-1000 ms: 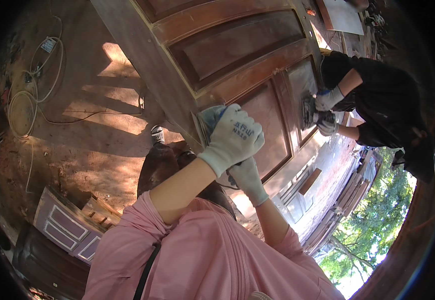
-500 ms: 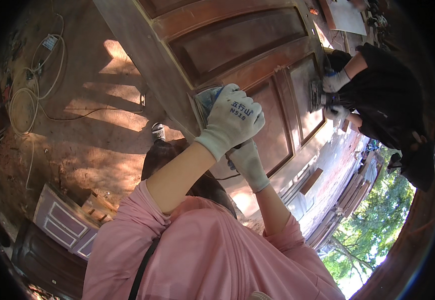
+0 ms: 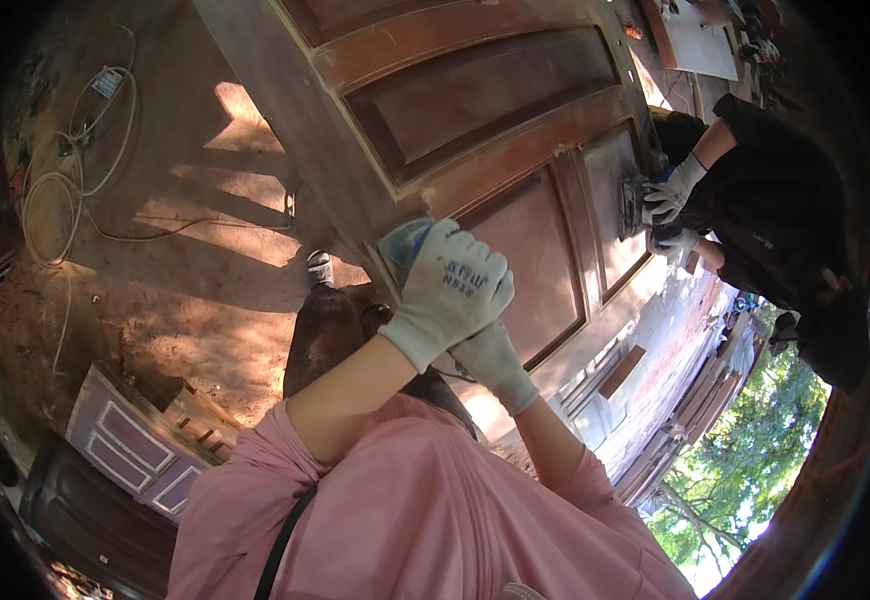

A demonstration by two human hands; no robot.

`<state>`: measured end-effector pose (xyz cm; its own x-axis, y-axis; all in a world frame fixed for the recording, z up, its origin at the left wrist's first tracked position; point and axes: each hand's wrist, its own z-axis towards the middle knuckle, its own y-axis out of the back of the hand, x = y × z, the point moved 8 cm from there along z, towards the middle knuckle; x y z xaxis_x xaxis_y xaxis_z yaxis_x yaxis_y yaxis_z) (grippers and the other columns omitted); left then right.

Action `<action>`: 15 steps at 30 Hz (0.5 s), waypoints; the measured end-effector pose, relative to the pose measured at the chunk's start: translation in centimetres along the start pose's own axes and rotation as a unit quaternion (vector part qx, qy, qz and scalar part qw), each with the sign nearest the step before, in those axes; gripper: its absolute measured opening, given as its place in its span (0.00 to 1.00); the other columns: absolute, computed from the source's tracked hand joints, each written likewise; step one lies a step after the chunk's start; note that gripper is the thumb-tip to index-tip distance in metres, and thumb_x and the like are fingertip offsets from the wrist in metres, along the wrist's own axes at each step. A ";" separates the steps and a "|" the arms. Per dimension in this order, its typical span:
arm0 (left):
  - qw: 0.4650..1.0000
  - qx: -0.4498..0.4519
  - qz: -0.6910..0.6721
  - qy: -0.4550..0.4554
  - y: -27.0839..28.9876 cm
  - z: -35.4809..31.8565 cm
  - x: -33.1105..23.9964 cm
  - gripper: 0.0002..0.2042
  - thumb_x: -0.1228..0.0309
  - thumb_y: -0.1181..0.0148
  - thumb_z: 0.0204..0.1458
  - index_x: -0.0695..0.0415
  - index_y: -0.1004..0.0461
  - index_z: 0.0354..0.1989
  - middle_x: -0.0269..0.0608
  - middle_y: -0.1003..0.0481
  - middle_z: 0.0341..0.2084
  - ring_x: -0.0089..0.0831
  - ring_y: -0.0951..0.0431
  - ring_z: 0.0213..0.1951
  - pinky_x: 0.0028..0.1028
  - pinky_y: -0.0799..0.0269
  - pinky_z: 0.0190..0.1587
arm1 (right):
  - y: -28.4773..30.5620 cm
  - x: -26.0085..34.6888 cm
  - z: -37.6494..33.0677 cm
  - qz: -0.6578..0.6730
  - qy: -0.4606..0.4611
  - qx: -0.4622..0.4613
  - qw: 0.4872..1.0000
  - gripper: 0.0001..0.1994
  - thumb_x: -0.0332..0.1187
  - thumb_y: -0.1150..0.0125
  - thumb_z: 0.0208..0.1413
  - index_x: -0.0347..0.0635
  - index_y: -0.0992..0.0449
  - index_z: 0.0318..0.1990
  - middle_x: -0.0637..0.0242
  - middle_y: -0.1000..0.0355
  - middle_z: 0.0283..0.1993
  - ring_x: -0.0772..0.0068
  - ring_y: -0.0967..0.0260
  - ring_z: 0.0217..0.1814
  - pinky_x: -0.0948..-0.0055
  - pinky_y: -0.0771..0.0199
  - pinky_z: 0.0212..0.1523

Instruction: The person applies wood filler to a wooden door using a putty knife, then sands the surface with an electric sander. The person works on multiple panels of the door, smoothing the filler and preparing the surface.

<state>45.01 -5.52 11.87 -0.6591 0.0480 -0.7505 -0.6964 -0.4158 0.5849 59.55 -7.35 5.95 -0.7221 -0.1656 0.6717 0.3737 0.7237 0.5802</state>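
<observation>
Door [image 3: 475,110]: a large panelled wooden leaf, reddish-brown, lying flat and running diagonally from upper left to lower right. Its recessed panels are framed by raised rails; pale, bare wood shows along the moulding edges. Sander [image 3: 401,248]: a small bluish-grey tool, resting on the door's near edge, just beside the lower panel. It is mostly covered by the gloved left hand [image 3: 452,290], which grips it from above; the gloved right hand [image 3: 490,358] lies directly beneath the left, against the same edge.
</observation>
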 end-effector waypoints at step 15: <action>0.998 0.040 0.036 0.039 1.0 0.8 1.7 0.10 0.61 0.38 0.52 0.50 0.27 0.22 0.36 0.26 0.19 0.36 0.24 0.28 0.40 0.33 0.46 | -0.8 0.7 1.3 0.003 -0.045 0.127 0.991 0.22 0.41 0.30 0.54 0.42 0.21 0.54 0.51 0.23 0.56 0.46 0.27 0.57 0.55 0.27 0.57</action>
<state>42.99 -5.16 11.40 -0.6858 -0.0515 -0.7259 -0.6710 -0.3415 0.6582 58.02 -7.14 5.38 -0.7735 -0.1087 0.6244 0.2279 0.8716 0.4341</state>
